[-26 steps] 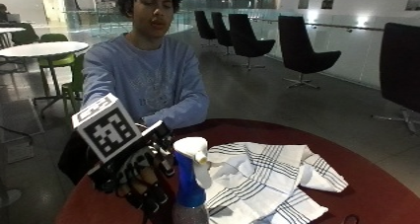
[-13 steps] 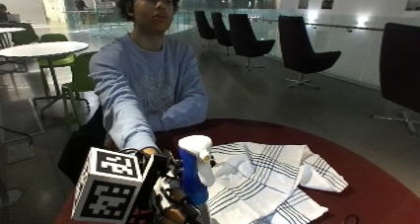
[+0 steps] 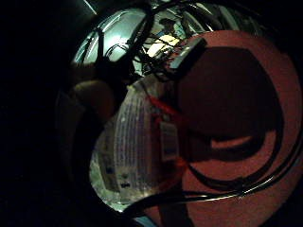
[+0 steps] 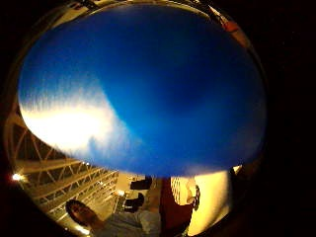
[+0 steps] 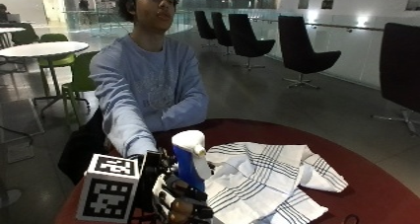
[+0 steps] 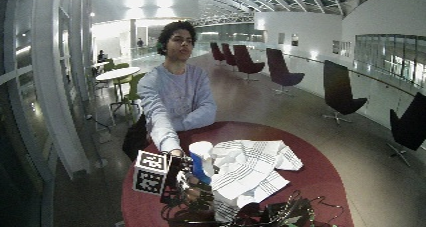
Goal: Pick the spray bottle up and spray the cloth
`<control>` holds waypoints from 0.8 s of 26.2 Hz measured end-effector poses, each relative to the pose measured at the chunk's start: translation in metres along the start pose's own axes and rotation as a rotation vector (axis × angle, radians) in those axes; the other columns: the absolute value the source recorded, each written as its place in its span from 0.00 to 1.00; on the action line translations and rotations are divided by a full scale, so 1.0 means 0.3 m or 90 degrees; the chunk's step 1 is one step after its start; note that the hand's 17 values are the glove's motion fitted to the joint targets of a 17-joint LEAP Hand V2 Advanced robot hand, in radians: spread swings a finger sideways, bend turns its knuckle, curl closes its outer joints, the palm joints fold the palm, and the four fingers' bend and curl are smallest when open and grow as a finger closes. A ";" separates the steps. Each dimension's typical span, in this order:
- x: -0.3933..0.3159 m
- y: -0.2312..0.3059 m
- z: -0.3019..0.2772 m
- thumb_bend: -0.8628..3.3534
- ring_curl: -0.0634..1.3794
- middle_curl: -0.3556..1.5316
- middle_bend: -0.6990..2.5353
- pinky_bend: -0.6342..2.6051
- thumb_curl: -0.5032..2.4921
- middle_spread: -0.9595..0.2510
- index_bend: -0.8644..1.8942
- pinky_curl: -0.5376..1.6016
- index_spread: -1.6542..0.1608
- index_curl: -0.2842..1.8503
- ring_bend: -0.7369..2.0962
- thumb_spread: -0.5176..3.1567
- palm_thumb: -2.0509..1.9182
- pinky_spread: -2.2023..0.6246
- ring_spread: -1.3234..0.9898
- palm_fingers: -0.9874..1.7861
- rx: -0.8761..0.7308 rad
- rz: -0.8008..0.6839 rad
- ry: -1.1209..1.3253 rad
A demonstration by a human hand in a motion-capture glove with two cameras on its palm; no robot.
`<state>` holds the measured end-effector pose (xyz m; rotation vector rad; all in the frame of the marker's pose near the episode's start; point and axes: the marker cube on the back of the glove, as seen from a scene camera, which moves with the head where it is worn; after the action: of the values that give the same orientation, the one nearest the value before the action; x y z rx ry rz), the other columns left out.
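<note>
Outside view, lower left of frame: gloved right hand (image 5: pixel 172 197) wrapped around the blue body of the one spray bottle (image 5: pixel 190 161); fingers (image 5: pixel 187 193) curled round the front of the bottle below its white head. Bottle upright, white trigger head pointing toward the right of the frame. Whether its base touches the table cannot be told.

One cloth (image 5: pixel 265 179), white with dark check lines, lies crumpled on the round dark-red table (image 5: pixel 367 174), lower centre to lower right of the frame. Its near edge is just beside the bottle; nozzle faces it.

Thumb-side palm view: blue bottle wall (image 4: pixel 148 89) fills most of the picture, so very close to the palm. A strip of red table and the cloth (image 4: pixel 183 190) show at the lower edge.

Little-finger-side palm view: red table surface (image 3: pixel 236 94); a printed white label (image 3: pixel 130 142) in the centre, which I cannot identify with certainty.

Wide outside view: same layout, bottle (image 6: pixel 200 159) centre-left, cloth (image 6: pixel 249 167) to its right. Count: 1 bottle, 1 cloth, 1 table in use.
</note>
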<state>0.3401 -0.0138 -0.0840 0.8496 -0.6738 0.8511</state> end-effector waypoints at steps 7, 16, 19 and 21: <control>-0.067 0.125 -0.025 0.21 0.28 0.41 0.34 0.26 0.31 0.74 0.37 0.40 0.76 0.27 0.43 0.40 0.73 0.84 0.55 0.75 -0.098 -0.085 0.010; -0.217 0.257 0.018 0.20 0.30 0.42 0.34 0.27 0.32 0.74 0.36 0.41 0.78 0.28 0.45 0.40 0.73 0.82 0.55 0.78 -0.339 -0.096 0.026; -0.263 0.278 0.046 0.20 0.31 0.42 0.35 0.27 0.32 0.74 0.36 0.42 0.78 0.28 0.45 0.40 0.72 0.81 0.55 0.78 -0.440 -0.069 0.063; -0.288 0.288 0.062 0.20 0.31 0.42 0.35 0.27 0.32 0.74 0.36 0.42 0.79 0.28 0.45 0.40 0.72 0.81 0.55 0.78 -0.491 -0.061 0.103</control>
<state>0.2203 -0.0277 -0.1116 0.1132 -0.7341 0.4971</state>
